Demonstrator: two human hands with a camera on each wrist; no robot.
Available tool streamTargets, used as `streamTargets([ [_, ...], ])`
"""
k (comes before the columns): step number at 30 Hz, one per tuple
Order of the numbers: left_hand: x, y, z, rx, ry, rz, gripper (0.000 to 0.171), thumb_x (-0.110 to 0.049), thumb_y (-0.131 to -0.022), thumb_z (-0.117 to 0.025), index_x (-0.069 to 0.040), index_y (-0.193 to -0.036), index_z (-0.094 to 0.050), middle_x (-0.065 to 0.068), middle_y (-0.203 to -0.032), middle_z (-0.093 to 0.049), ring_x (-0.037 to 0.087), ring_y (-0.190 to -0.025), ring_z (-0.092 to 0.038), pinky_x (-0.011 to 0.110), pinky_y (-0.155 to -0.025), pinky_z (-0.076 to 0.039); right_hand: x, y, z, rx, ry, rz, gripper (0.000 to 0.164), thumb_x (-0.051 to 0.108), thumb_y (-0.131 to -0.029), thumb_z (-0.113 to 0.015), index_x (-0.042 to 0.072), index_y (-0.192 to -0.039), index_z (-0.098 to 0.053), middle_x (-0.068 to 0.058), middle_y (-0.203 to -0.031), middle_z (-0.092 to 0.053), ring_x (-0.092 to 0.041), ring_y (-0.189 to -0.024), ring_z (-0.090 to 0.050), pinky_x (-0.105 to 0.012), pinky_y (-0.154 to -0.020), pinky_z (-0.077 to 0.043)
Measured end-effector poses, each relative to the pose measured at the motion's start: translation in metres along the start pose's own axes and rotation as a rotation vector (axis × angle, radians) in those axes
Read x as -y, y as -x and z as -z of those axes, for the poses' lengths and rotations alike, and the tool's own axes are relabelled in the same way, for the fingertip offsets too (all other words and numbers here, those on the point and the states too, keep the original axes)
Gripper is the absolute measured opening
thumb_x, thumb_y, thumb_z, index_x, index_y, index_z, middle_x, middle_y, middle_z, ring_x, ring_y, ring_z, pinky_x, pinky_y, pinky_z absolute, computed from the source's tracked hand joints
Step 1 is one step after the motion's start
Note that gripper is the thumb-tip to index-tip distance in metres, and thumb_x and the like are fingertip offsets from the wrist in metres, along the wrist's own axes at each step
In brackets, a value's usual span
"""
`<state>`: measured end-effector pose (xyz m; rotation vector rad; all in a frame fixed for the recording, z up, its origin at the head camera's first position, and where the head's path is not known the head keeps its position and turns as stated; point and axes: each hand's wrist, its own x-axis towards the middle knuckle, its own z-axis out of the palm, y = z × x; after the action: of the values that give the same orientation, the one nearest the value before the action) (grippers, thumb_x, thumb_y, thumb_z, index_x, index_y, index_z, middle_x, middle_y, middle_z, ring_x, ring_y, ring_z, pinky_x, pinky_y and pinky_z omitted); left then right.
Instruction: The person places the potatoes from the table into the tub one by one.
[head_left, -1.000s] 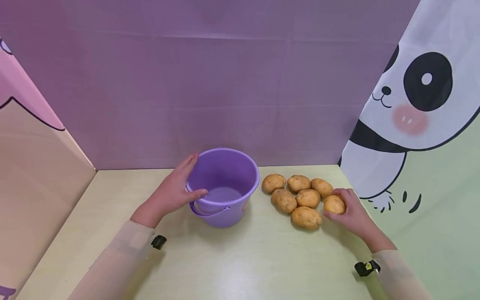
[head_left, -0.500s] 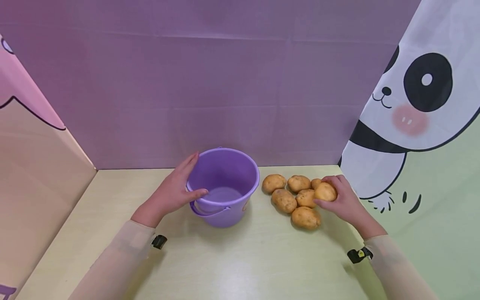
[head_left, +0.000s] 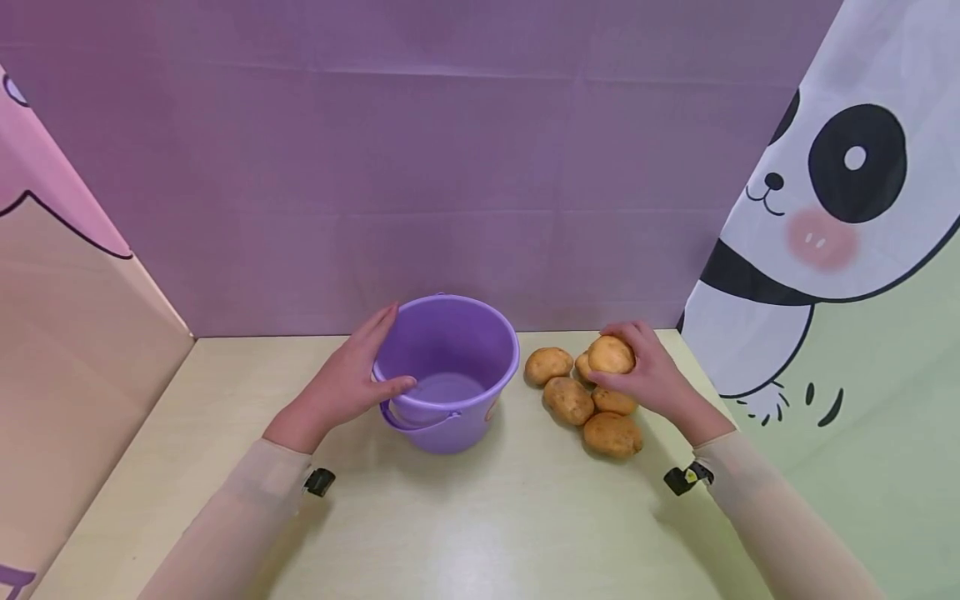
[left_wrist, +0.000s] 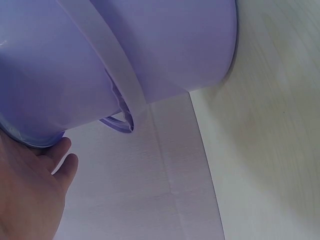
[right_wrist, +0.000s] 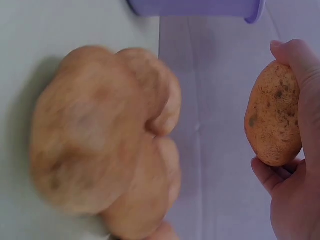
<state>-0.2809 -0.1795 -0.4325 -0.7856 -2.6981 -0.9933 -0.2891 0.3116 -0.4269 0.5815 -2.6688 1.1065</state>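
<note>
Pinches a potato [head_left: 611, 356] between thumb and fingers of the right hand [head_left: 651, 372], lifted off the bench [head_left: 450, 533] and above the far part of the group. Touches the rim of the bucket [head_left: 459, 435] with the left hand [head_left: 339, 381], thumb spread wide from the fingers and reaching over the near side, apparently to steady it. Comes leftward with the held potato, from the group's right end a second ago to nearer the bucket, though not yet over it. Looks, by judgement, like a carry partly done. Leaves the bucket unmoved, upright, base showing inside. Leaves at least five other potatoes [head_left: 568, 402] in view on the bench, close together right of the bucket, one partly hidden behind the held one. Beyond, a purple backdrop [head_left: 450, 167].
</note>
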Motion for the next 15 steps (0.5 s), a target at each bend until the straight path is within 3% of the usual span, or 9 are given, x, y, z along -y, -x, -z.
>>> streamTargets([
  [6, 0.000, 0.000, -0.001, 0.002, -0.003, 0.004, 0.115, -0.053, -0.096, -0.082, -0.003, -0.177, -0.017, 0.019, -0.183, -0.017, 0.045, -0.167, -0.022, 0.070, -0.129, -0.029, 0.021, -0.018, -0.006, 0.023, 0.010, 0.027, 0.058, 0.025, -0.085, -0.097, 0.014, -0.132, -0.065, -0.012, -0.133, -0.052, -0.031, -0.111, -0.060, -0.048, -0.090, -0.057],
  [15, 0.002, -0.001, -0.001, -0.004, -0.009, 0.003, 0.115, -0.051, -0.096, -0.083, -0.003, -0.177, -0.017, 0.020, -0.183, -0.018, 0.043, -0.167, -0.022, 0.069, -0.129, -0.029, 0.051, -0.042, -0.017, 0.023, -0.004, 0.107, 0.062, 0.027, -0.082, -0.101, 0.013, -0.134, -0.069, -0.008, -0.128, -0.056, -0.026, -0.106, -0.061, -0.044, -0.086, -0.058],
])
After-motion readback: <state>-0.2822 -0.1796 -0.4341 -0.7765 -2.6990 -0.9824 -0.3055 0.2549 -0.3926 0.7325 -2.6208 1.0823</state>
